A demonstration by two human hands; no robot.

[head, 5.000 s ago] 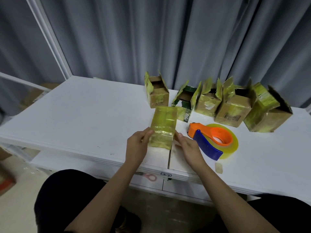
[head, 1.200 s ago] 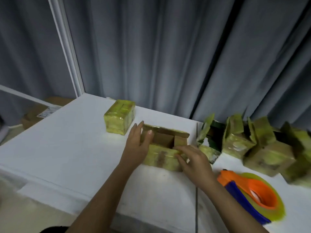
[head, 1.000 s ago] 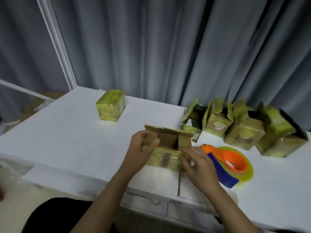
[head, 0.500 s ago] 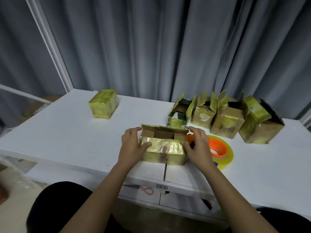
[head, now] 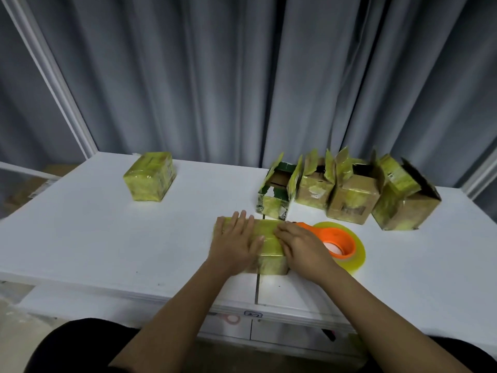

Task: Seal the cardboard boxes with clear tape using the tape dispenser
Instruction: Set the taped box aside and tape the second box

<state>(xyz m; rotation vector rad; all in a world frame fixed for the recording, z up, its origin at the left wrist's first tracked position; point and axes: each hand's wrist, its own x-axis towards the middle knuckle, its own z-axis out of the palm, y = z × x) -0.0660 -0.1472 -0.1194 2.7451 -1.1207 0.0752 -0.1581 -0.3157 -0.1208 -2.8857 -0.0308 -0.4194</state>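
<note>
Box (head: 266, 244) lies on table (head: 94, 232) near front edge, long axis left-right, flaps down. Left hand (head: 236, 243) flat on box top, fingers straight, pressing. Right hand (head: 302, 244) flat on right part of box, fingers straight, pointing left. Tape dispenser (head: 340, 242) just right of box, on its side, partly behind right hand. Sealed box (head: 149, 180) far left. Four open boxes (head: 349, 200) in row behind, flaps up.

I have folded the flaps of the box (head: 265, 242) down; half a second ago they stood open. My left hand (head: 235, 244) and right hand (head: 302, 244) now press flat on its top.
</note>
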